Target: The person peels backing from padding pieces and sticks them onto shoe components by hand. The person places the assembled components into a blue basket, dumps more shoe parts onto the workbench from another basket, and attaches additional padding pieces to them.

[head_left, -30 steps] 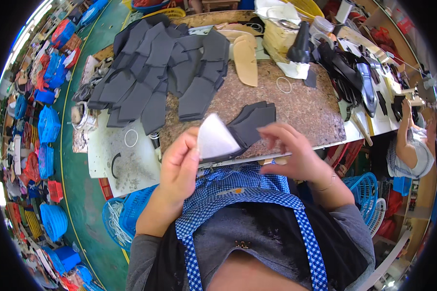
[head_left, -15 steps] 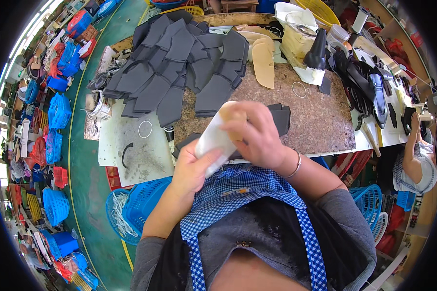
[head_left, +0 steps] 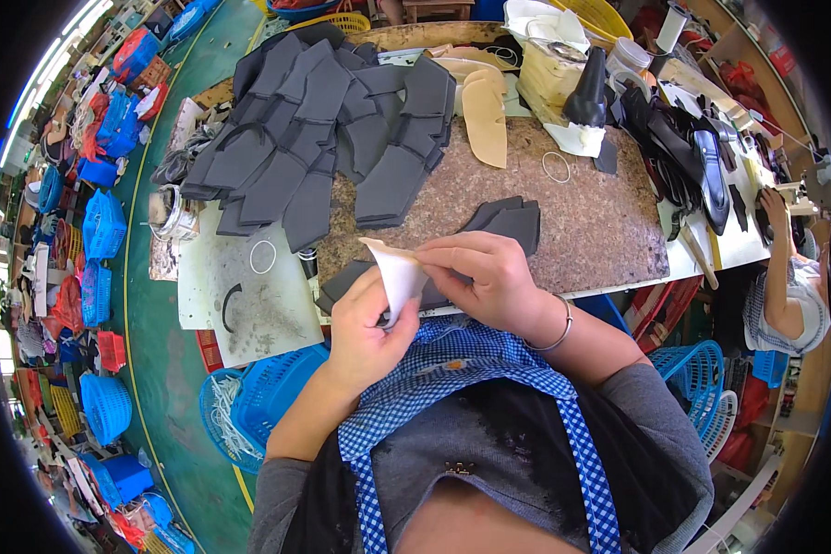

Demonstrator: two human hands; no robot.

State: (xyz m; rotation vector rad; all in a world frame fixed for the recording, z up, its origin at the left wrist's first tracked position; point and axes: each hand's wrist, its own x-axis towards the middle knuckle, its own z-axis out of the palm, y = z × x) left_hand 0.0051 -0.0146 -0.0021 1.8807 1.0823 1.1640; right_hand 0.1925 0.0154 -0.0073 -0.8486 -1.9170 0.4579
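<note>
Over the near edge of the worktable I hold a thin, bent insole piece [head_left: 399, 273], white on the side toward me with a tan edge. My left hand [head_left: 365, 323] grips its lower part, thumb in front. The fingers of my right hand [head_left: 486, 273] pinch its upper right edge. Just beyond my hands lies a small stack of dark grey foam pieces [head_left: 512, 222]. More dark foam pieces [head_left: 277, 175] make a large overlapping pile at the left. Tan insole pieces [head_left: 485, 120] lie behind, near the table's middle.
A glue-stained container [head_left: 549, 83] and a black cone-shaped thing [head_left: 588, 97] stand at the back right. Black shoes [head_left: 711, 185] lie farther right. A metal can [head_left: 171, 217] stands at the left edge. Blue baskets [head_left: 272, 388] sit below the table. Another person's arm [head_left: 778, 240] shows at far right.
The insole piece has turned and bent in my hands, from lying slanted to a folded, funnel-like shape. My right hand has lowered from its top to pinch an edge.
</note>
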